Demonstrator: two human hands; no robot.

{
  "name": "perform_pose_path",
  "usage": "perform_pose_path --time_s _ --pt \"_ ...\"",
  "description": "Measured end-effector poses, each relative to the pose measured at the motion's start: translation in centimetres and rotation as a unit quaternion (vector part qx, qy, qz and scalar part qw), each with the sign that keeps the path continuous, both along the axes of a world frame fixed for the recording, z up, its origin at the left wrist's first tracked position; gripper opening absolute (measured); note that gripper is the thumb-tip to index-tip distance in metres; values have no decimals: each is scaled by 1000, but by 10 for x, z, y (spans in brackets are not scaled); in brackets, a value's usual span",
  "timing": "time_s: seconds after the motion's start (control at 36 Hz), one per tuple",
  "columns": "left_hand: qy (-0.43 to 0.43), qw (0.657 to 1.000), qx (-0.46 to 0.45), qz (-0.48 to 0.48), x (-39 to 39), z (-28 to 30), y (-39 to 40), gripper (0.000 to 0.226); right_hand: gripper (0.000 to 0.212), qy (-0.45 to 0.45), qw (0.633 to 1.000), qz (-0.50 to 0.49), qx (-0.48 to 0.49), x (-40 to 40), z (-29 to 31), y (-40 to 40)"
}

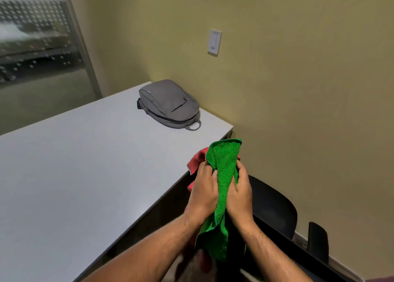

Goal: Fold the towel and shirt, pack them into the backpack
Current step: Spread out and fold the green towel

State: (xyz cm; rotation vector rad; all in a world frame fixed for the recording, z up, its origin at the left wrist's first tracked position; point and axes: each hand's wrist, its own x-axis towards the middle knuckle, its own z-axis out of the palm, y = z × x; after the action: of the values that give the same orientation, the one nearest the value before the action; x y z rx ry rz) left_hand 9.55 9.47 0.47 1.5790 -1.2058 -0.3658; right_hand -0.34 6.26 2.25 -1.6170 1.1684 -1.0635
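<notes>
— Hands first: what do you see?

— I see my left hand (202, 193) and right hand (239, 198) side by side past the table's near edge, both clenched around the green towel (223, 175), which stands bunched above my fingers and hangs below my wrists.

— And the shirt?

— I see red cloth, the shirt (197, 159), behind the towel, partly on the table (85, 164) corner; my left hand is against it.

— The backpack?

— It lies flat at the table's far corner by the wall, well apart from my hands: backpack (168, 104), zipped closed. A black chair (275, 209) sits under my right hand.
</notes>
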Motion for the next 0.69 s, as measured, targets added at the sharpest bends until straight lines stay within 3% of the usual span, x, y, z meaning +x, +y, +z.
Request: perform_pose_path --time_s 0.11,0.22,0.47,0.69 --pt "-6 998 -15 66 40 8 8 19 50 -6 999 39 -17 42 13 4" --pt "-5 992 -33 120 79 18 19 17 39 -5 996 82 -42 87 21 7" --pt "-23 972 -76 223 169 43 42 32 41 -4 984 148 -101 187 46 18" --pt "-35 943 -125 305 244 66 72 23 41 -40 970 205 -127 269 74 42"
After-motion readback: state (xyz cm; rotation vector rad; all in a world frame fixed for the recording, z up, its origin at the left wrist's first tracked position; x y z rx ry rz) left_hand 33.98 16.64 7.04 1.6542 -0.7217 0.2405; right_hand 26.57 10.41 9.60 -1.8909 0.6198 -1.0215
